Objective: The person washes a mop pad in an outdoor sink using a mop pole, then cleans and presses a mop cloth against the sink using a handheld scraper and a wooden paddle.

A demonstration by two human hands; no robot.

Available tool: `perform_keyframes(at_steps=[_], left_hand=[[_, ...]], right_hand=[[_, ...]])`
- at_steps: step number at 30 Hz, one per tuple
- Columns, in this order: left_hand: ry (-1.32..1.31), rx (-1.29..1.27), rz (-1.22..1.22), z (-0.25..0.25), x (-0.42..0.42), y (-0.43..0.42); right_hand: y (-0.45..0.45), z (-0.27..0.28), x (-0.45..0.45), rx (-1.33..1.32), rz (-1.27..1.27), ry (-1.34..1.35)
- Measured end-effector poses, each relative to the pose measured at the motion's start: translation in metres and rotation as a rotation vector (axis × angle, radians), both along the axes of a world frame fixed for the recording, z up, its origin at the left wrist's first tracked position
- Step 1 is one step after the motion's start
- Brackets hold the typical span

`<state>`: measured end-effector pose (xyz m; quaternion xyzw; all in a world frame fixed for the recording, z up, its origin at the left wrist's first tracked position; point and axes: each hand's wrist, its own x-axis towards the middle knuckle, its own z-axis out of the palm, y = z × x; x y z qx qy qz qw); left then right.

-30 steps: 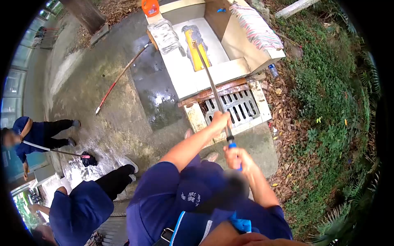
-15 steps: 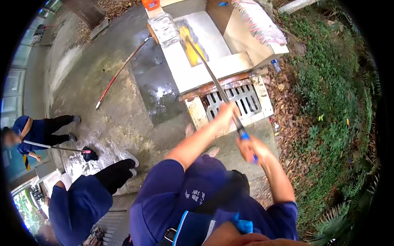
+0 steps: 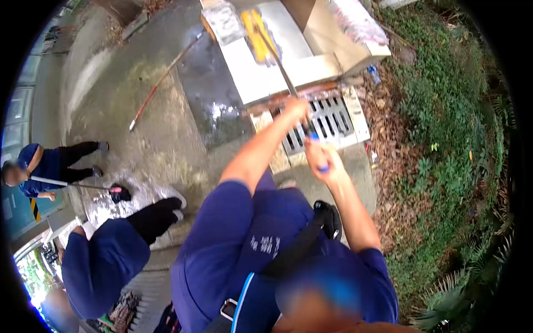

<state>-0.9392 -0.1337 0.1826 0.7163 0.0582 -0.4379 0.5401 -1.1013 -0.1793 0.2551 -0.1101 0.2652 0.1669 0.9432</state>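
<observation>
My left hand is closed round the dark shaft of a long-handled mop, above a grated drain cover. Lower down, my right hand grips the blue end of the same handle. The flat yellow mop head lies on a wet white slab at the far end. Beside that head, a grey-white mop pad rests on the slab's left edge.
Another mop with a red and white pole leans there. Left, a person holds a mop with a dark head; another person stands nearer. A striped cloth drapes the right wall. Leaves and plants border the right.
Both my hands and the handle have moved forward and slightly left. The yellow mop head has slid farther away across the white slab.
</observation>
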Motion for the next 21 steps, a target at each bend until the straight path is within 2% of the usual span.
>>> perform_keyframes(at_steps=[1,2,3,4,5,6,8,9,11,12,13,14,16,17,18,19,20,21], left_hand=[[0.020,0.001,0.002,0.005,-0.020,0.006],[0.032,-0.141,0.063,0.015,-0.021,0.015],[0.058,-0.272,0.117,0.024,-0.027,0.028],[0.079,-0.279,0.060,0.035,-0.055,0.044],[0.044,-0.289,-0.011,0.028,-0.086,0.055],[0.126,-0.292,0.033,0.076,-0.108,0.065],[0.167,-0.423,0.097,0.070,-0.118,0.048],[0.176,-0.366,0.103,0.057,-0.105,0.030],[0.104,-0.334,0.075,0.022,-0.043,-0.001],[0.053,-0.345,0.027,0.011,-0.028,-0.004],[0.091,-0.328,0.026,0.004,-0.048,0.005],[0.086,-0.268,0.054,0.003,-0.068,0.018],[-0.048,-0.201,0.103,0.017,-0.033,0.025],[0.025,-0.261,0.078,0.031,-0.058,0.041],[0.008,-0.198,-0.025,0.043,-0.086,0.052],[0.014,-0.271,-0.016,0.077,-0.113,0.066],[0.137,-0.446,0.061,0.058,-0.130,0.062],[0.191,-0.492,0.143,0.069,-0.126,0.055]], right_hand=[[0.005,0.025,0.011,0.457,-0.021,0.191],[0.009,0.040,0.006,0.447,-0.014,0.170],[0.022,0.056,-0.017,0.326,0.000,0.232],[0.036,0.071,-0.051,0.204,0.019,0.315],[0.046,0.083,-0.084,0.212,0.058,0.288],[0.050,0.091,-0.106,0.213,0.099,0.249],[0.034,0.112,-0.103,0.341,0.014,0.335],[0.023,0.093,-0.090,0.353,-0.108,0.315],[0.006,0.080,-0.043,0.349,-0.108,0.157],[0.002,0.047,-0.027,0.333,-0.187,0.131],[0.005,0.027,-0.003,0.190,-0.153,0.092],[0.024,0.031,-0.026,0.206,-0.154,0.128],[0.044,0.047,-0.026,0.497,-0.306,0.424],[0.054,0.060,-0.044,0.375,-0.184,0.382],[0.064,0.076,-0.079,0.251,-0.072,0.357],[0.071,0.090,-0.113,0.199,0.015,0.330],[0.066,0.093,-0.121,0.135,0.112,0.282],[0.053,0.085,-0.101,0.122,0.122,0.252]])
